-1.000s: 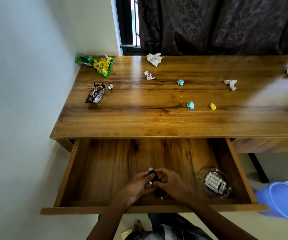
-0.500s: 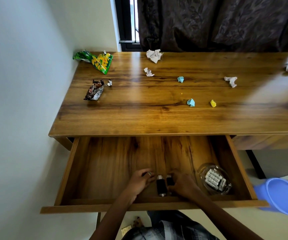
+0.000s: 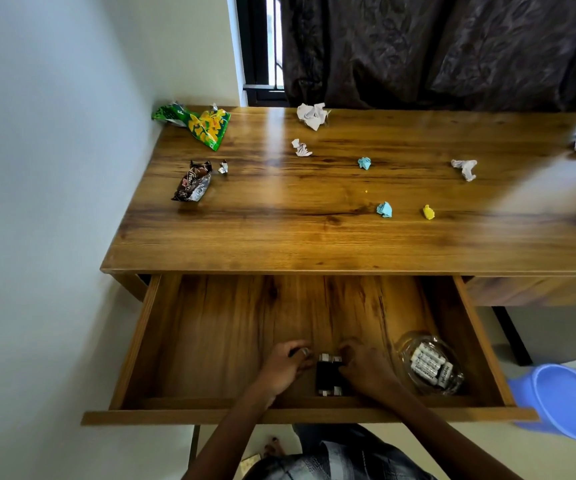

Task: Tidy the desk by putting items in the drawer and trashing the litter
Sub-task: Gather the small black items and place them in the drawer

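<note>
Low in the frame's centre, head view: inside the open drawer point(image 3: 210, 341), two black batteries point(image 3: 328, 375) lie side by side between the hands, long axes running up-down in frame. Left hand point(image 3: 285, 367) and right hand point(image 3: 366, 368), fingers curled, touch the pair from either side; whether either grips cannot be told. Crumpled paper point(image 3: 312, 115) and wrappers point(image 3: 193, 181) litter the desk point(image 3: 314, 237) above.

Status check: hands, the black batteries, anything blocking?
Both hands, left hand and right hand, in open drawer, flanking black batteries. Grip unclear. Litter remains on desk. Nothing blocking.
</note>
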